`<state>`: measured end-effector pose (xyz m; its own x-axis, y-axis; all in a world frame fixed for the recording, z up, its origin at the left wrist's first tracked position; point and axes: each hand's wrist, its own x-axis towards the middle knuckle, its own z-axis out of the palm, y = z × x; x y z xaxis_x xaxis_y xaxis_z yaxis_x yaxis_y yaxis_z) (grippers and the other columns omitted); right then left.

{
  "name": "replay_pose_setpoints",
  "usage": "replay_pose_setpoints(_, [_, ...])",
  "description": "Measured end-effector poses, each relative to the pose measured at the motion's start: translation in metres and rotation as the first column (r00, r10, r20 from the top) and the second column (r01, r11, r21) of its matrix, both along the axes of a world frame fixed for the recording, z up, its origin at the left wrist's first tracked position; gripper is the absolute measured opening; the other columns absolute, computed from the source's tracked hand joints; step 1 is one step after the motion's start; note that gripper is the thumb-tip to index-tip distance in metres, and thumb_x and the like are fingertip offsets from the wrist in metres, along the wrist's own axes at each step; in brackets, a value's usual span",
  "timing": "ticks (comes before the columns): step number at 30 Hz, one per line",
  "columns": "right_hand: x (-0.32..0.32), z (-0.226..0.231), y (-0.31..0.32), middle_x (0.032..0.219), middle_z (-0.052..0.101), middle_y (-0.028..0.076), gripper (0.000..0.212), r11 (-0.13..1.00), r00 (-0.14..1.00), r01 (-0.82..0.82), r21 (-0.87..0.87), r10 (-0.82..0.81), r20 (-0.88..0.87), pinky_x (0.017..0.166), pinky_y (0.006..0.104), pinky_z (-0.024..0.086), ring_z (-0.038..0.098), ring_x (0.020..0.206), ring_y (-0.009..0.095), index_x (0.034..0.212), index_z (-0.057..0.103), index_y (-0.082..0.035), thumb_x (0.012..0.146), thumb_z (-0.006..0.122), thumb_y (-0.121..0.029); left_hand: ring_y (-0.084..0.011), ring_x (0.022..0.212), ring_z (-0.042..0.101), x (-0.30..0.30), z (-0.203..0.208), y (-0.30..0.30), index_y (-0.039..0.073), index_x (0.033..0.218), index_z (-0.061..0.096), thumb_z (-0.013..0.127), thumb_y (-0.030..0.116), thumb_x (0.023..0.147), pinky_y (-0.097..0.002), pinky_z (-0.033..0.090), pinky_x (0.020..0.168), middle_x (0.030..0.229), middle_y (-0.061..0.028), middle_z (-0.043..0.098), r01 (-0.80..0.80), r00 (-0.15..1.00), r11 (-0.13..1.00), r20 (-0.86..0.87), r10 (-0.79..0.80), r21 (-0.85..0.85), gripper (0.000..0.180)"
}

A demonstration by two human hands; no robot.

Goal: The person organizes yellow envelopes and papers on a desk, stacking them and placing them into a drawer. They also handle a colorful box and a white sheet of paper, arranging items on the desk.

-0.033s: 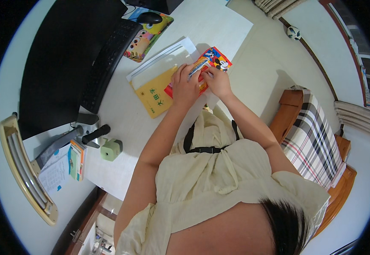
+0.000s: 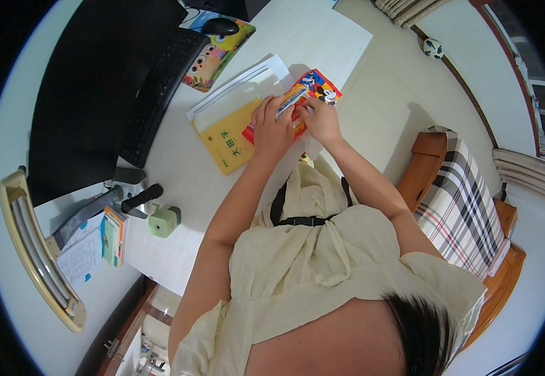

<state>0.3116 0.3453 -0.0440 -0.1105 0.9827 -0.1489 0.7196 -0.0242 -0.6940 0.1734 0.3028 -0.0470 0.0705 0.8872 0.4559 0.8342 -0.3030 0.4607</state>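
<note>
Here, both hands, the left hand (image 2: 272, 128) and the right hand (image 2: 320, 120), hold a small blue and orange stick (image 2: 290, 100) over the bright cartoon book (image 2: 319, 87) on the white table (image 2: 178, 169).

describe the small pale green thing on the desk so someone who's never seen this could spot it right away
Start at the white desk and find the black keyboard on its left side. Below the keyboard's near end, close to the desk's near edge, sits a small pale green boxy gadget. It is the only green block there, right of a black handle and a stack of small books.
</note>
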Motion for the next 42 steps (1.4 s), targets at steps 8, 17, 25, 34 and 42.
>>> replay_pose_setpoints(8, [-0.007, 0.013, 0.006, 0.08, 0.065, 0.012, 0.028, 0.995, 0.966, 0.101, 0.018, -0.102, 0.239, 0.066, 0.0395, 0.05, 0.063, 0.075, 0.03, 0.091, 0.057, -0.006, 0.077, 0.062, -0.03, -0.0311, 0.121, 0.034, 0.003, -0.006, -0.008, 0.016, 0.1, 0.063, 0.062, 0.011, 0.072, -0.048, 0.027, 0.097, 0.128, -0.0052, 0.042, -0.017, 0.996, 0.992, -0.092, 0.005, -0.123, 0.029])
replay_pose_setpoints(17, [0.0, 0.001, 0.012, 0.082, 0.065, 0.015, 0.031, 0.956, 0.934, 0.267, -0.123, -0.225, 0.276, 0.069, 0.0402, 0.049, 0.063, 0.079, 0.031, 0.089, 0.062, -0.006, 0.075, 0.061, -0.033, -0.0273, 0.124, 0.031, 0.014, -0.015, -0.005, 0.019, 0.098, 0.064, 0.056, 0.014, 0.077, -0.0513, 0.025, 0.098, 0.134, -0.001, 0.038, 0.043, 0.97, 0.995, -0.234, -0.063, -0.093, 0.023])
replay_pose_setpoints(25, [0.032, -0.053, 0.016, 0.089, 0.065, 0.018, 0.027, 0.95, 0.936, 0.309, -0.046, -0.312, -0.162, 0.074, 0.0358, 0.049, 0.063, 0.085, 0.029, 0.092, 0.061, -0.004, 0.073, 0.061, -0.023, -0.0219, 0.125, 0.033, 0.012, -0.013, -0.017, 0.025, 0.122, 0.05, 0.056, 0.013, 0.076, -0.0512, 0.022, 0.101, 0.131, -0.0014, 0.044, 0.147, 0.965, 0.977, -0.194, -0.175, -0.152, 0.047])
replay_pose_setpoints(34, [0.05, -0.046, 0.022, 0.097, 0.062, 0.02, 0.039, 0.886, 0.89, 0.457, 0.075, -0.456, -0.027, 0.077, 0.0351, 0.048, 0.062, 0.088, 0.028, 0.101, 0.056, -0.001, 0.076, 0.065, -0.03, -0.0186, 0.127, 0.029, 0.008, -0.016, -0.017, 0.016, 0.125, 0.048, 0.055, 0.025, 0.082, -0.049, 0.02, 0.103, 0.132, 0.0048, 0.042, 0.097, 0.959, 0.964, -0.236, -0.157, -0.247, 0.044])
replay_pose_setpoints(42, [0.07, -0.051, 0.042, 0.077, 0.062, 0.009, 0.036, 0.89, 0.811, 0.316, -0.328, -0.433, -0.393, 0.059, 0.0257, 0.043, 0.055, 0.066, 0.014, 0.096, 0.055, 0.0, 0.074, 0.07, -0.025, -0.0395, 0.124, 0.024, -0.005, -0.023, -0.046, 0.0, 0.125, 0.037, 0.063, 0.02, 0.076, -0.0526, 0.019, 0.102, 0.13, -0.0217, 0.029, -0.356, 0.904, 0.887, 0.133, 0.406, -0.294, 0.059])
